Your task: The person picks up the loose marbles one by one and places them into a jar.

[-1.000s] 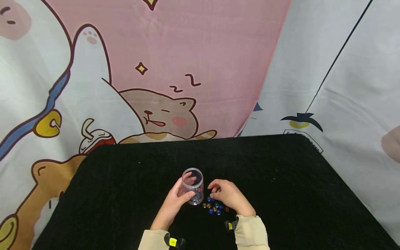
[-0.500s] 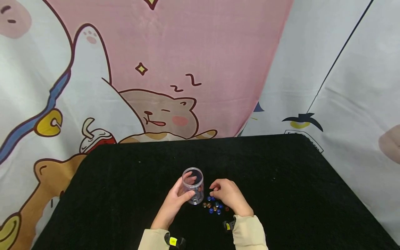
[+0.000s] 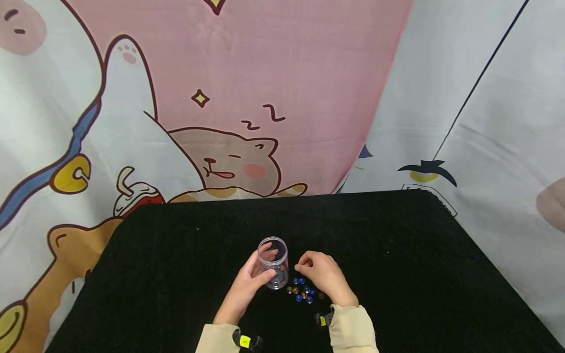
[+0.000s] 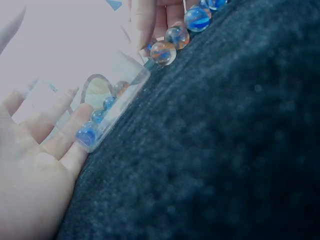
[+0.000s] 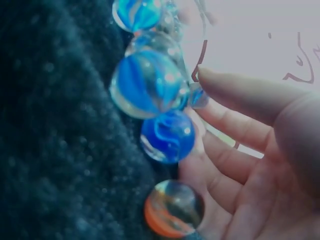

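In the head view a clear plastic jar stands upright on the black cloth, its mouth uncovered. My left hand grips it from the left, thumb in front and fingers behind. Blue and amber marbles lie on its bottom in the left wrist view. Right of the jar, several loose glass marbles are clustered on the cloth. Just above them is my right hand, thumb and forefinger together. A small blue marble shows between those fingertips in the right wrist view, partly hidden.
Black cloth covers the table. Behind it hangs a pink and white curtain with cartoon animals. Each wrist wears a black strap, and the sleeves are cream.
My right hand has shifted slightly up and away from the loose marbles, uncovering more of the blue ones. My left hand and the jar have stayed in place.
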Demonstrator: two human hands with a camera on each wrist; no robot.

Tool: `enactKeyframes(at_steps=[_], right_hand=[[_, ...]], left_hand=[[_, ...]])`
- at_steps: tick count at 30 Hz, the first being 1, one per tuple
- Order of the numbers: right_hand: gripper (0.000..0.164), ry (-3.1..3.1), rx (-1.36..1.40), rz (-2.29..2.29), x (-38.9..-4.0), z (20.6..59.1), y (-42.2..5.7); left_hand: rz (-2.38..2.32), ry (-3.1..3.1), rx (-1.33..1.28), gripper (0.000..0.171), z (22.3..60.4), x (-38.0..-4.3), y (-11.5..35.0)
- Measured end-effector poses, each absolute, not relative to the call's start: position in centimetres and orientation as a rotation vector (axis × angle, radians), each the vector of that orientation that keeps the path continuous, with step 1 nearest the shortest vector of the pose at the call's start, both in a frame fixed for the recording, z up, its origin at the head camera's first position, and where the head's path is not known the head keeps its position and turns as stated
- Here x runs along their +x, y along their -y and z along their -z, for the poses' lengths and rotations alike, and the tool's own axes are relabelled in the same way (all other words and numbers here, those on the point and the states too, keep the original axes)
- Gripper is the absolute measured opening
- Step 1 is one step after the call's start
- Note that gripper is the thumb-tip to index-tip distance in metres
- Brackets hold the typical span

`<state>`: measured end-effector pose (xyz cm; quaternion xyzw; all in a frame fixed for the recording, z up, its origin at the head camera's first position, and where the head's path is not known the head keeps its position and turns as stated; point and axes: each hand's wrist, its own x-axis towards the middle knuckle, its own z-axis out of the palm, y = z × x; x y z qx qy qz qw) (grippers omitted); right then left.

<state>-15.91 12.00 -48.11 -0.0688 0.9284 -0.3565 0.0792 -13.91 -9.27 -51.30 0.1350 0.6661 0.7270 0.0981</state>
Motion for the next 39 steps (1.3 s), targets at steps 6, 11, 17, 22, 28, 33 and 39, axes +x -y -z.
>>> enactKeyframes(at_steps=[6,11,17,22,28,33,39], right_hand=[[0.009,-2.801,-0.191,1.184,-16.1,48.3,-12.0],[0.007,-2.849,-0.162,1.315,-16.2,48.3,-11.7],[0.007,-2.903,-0.135,1.466,-16.3,47.7,-11.2],[0.011,-2.848,-0.119,1.698,-16.1,47.1,-10.6],[0.015,-2.723,-0.118,1.890,-15.7,46.3,-10.0],[0.017,-2.666,-0.123,1.989,-15.3,45.5,-9.5],[0.018,-2.627,-0.174,2.029,-14.3,43.5,-8.9]], left_hand=[[-2.150,-1.975,0.401,0.056,51.4,-13.9,9.2],[-2.151,-1.978,0.403,0.057,51.5,-13.9,9.3],[-2.149,-1.986,0.413,0.057,51.6,-13.9,9.3],[-2.147,-1.989,0.408,0.055,51.5,-13.8,9.3],[-2.165,-1.966,0.414,0.055,51.3,-13.7,9.3],[-2.162,-1.965,0.405,0.055,51.3,-13.7,9.3],[-2.151,-1.969,0.388,0.054,51.2,-13.7,9.2]])
